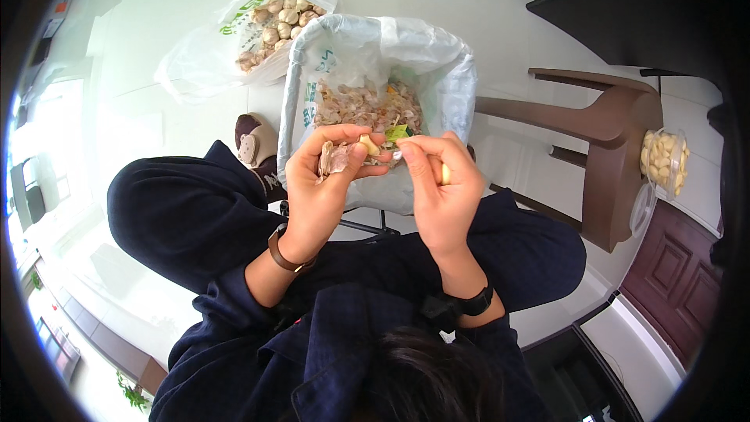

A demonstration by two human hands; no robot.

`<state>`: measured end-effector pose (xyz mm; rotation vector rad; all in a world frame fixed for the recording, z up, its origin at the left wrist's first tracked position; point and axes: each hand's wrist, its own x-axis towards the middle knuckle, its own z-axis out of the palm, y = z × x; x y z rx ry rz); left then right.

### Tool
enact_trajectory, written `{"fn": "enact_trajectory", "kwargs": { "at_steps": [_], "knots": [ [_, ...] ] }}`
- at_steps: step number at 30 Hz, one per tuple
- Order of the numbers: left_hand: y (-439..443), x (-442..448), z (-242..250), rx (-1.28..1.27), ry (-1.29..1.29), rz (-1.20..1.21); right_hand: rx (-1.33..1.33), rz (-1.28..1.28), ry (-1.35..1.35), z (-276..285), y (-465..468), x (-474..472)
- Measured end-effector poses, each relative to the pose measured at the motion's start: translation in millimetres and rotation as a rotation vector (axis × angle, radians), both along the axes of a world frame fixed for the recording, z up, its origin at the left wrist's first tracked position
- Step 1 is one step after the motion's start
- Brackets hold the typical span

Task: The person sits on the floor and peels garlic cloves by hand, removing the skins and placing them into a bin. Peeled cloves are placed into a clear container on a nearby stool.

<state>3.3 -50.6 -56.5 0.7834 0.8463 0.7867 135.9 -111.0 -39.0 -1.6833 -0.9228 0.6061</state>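
Over the near side of a bin (384, 28) lined with a plastic bag, my left hand (328, 170) holds a pale garlic clove (369, 145) between thumb and fingers. Papery garlic skin (335, 158) rests in the same palm. Just to the right, my right hand (445, 181) pinches a small pale bit at its thumb and fingertip. A yellowish peeled clove (446, 174) shows tucked in its curled fingers. Below both hands, garlic skins (363, 104) are heaped in the bin, with a green-yellow wrapper (398, 132) among them.
Left of the bin, a clear plastic bag (196, 67) with whole garlic bulbs (287, 16) lies on the tiled floor. A brown plastic stool (615, 129) stands at the right, holding a clear tub (679, 164) of peeled cloves (662, 155). Its lid (643, 209) is beside it.
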Motion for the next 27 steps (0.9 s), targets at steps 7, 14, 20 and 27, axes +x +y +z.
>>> {"fn": "enact_trajectory", "kwargs": {
  "at_steps": [7,14,20,27],
  "knots": [
    [0.4,-2.4,-7.6,-0.148,-0.083,0.007,-0.034,0.130,0.069,3.6,2.6,1.0],
    [-1.2,-2.8,-5.9,-0.083,-0.011,-0.061,-0.024,0.087,-0.009,-3.4,2.6,2.3],
    [4.7,-2.8,-5.5,0.065,0.091,-0.125,-0.015,0.125,-0.216,2.4,0.1,5.2],
    [1.7,-1.9,-1.0,0.253,0.189,-0.144,0.043,0.138,-0.369,4.5,0.2,3.4]
  ]
}}
